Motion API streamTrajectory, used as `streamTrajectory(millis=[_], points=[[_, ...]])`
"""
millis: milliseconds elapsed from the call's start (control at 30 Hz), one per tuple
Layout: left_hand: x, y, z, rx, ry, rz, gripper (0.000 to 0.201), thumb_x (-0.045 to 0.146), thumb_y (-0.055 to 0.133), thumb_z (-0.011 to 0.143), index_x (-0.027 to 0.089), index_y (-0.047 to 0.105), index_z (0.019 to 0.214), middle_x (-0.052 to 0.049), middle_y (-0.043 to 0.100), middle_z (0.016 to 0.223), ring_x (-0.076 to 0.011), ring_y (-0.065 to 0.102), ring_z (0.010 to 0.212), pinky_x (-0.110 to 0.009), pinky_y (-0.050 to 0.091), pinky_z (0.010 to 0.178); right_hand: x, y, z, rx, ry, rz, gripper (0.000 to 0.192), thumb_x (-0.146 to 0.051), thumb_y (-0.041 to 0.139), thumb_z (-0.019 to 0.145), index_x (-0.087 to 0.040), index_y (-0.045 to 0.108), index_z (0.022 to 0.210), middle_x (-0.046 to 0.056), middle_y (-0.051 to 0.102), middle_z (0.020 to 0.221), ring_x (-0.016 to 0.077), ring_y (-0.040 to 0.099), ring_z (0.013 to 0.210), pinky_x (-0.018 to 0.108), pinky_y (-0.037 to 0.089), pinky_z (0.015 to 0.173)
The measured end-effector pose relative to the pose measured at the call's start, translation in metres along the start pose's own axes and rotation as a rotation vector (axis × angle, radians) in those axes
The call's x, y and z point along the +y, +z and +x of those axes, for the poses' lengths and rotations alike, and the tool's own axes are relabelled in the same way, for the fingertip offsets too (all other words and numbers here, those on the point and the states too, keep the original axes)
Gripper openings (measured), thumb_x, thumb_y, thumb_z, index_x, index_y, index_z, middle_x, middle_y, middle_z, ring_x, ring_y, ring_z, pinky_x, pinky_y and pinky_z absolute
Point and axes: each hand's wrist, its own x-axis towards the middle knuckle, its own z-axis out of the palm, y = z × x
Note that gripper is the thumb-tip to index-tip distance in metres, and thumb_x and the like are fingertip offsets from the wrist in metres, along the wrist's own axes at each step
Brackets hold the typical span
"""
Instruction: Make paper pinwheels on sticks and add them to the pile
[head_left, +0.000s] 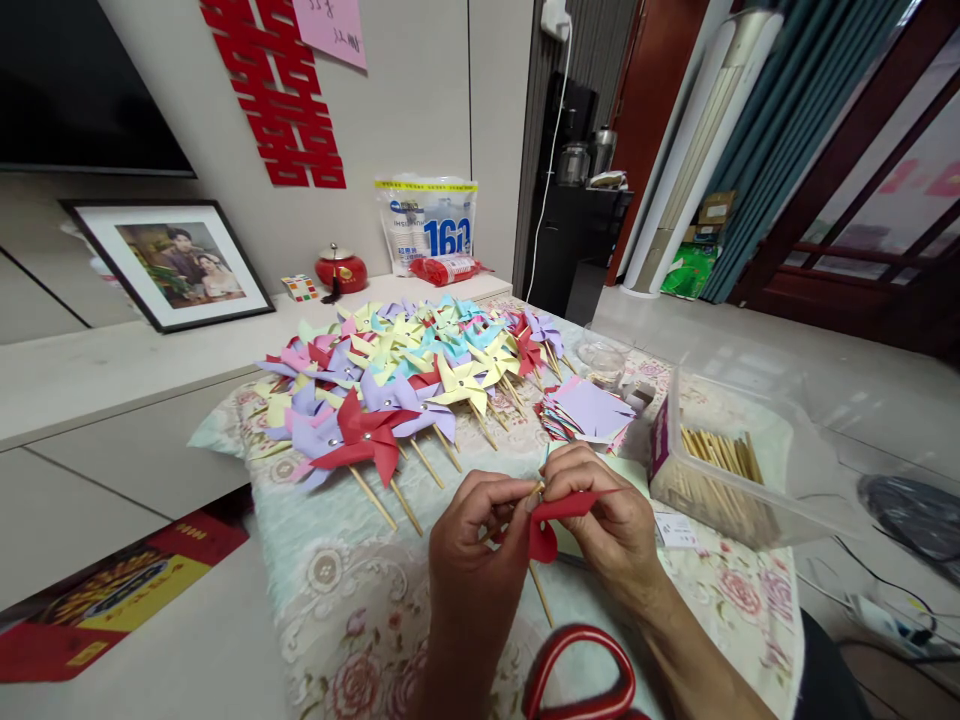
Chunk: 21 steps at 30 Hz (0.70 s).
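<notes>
My left hand (484, 535) is closed in a pinch on a thin wooden stick whose tip (537, 488) shows between the fingertips. Right beside it, my right hand (600, 515) grips a red paper pinwheel (544, 538) with curled blades, and the two hands meet at its middle. Fingers hide the joint between paper and stick. Below the hands another piece of wooden stick (541, 595) shows; I cannot tell whether it lies on the table. Red-handled scissors (534, 690) lie close to me, their blades out of sight.
Many finished paper pinwheels (367, 437) on sticks cover the far left of the flowered tablecloth (330, 640). A stack of coloured paper squares (592, 408) lies beyond my hands. To the right stands a clear plastic box (795, 510) of wooden sticks, with a small white card (676, 531) beside it.
</notes>
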Motion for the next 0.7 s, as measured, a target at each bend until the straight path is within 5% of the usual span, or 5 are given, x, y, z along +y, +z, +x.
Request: streamTrajectory(millis=[700], points=[[0.006, 0.000, -0.001, 0.001, 0.217, 0.131, 0.015, 0.006, 0.067, 0.085, 0.020, 0.072, 0.090, 0.003, 0.063, 0.078, -0.0069, 0.056, 0.064, -0.016, 0.045, 0.058, -0.002, 0.003, -0.001, 0.038, -0.016, 0.002, 0.017, -0.007, 0.055, 0.093, -0.021, 0.065, 0.093, 0.002, 0.063, 0.085, 0.0194, 0.059, 0.085, 0.038, 0.046, 0.082]])
